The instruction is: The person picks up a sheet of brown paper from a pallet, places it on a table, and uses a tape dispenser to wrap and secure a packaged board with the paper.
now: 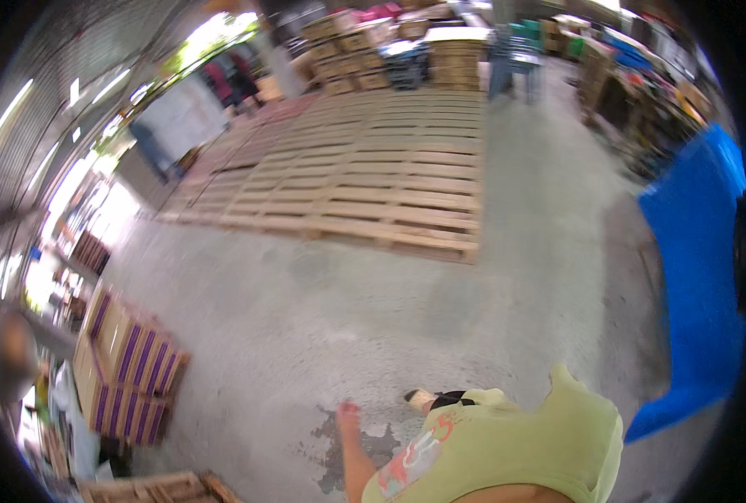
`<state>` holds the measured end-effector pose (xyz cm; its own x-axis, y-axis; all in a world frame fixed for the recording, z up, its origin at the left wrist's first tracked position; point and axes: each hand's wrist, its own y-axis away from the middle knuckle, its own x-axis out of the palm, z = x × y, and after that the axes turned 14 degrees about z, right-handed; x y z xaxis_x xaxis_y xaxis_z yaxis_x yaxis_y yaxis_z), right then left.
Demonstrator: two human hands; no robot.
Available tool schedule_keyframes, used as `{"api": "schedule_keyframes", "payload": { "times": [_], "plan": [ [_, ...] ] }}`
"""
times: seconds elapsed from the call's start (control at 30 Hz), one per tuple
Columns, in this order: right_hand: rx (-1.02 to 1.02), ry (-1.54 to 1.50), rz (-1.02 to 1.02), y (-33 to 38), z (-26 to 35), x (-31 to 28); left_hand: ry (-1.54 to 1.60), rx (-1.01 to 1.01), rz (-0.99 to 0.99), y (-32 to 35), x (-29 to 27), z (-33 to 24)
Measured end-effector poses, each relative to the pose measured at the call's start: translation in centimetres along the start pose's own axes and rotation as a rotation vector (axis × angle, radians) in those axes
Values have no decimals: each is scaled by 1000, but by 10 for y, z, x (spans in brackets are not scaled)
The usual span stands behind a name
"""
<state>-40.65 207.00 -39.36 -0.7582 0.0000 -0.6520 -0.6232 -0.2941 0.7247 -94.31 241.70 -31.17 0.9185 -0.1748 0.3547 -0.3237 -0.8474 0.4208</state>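
My left hand [347, 410] hangs low beside my body over the grey concrete floor [323, 310]. It is small and blurred, with nothing visible in it. My left forearm [354, 461] runs down to my yellow-green shirt [515, 444] at the bottom edge. One foot in a sandal [422, 397] shows just above the shirt. My right hand is out of the picture. Closest to the left hand is a dark wet stain [333, 457] on the floor.
A wide field of wooden pallets [373, 176] lies flat ahead. Purple-striped cardboard boxes [126, 373] are stacked at lower left, above another pallet [159, 486]. A large blue object [696, 251] stands at the right. Stacked boxes [348, 46] and people [151, 147] are farther back.
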Motion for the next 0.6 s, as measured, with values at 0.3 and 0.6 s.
{"api": "schedule_keyframes", "payload": {
  "times": [0.3, 0.6],
  "plan": [
    [-1165, 397, 411, 56, 677, 155, 134, -354, -718, 107, -176, 41],
    [-1263, 456, 608, 106, 1016, 310, 641, -283, -1397, 23, -338, -70]
  ]
}}
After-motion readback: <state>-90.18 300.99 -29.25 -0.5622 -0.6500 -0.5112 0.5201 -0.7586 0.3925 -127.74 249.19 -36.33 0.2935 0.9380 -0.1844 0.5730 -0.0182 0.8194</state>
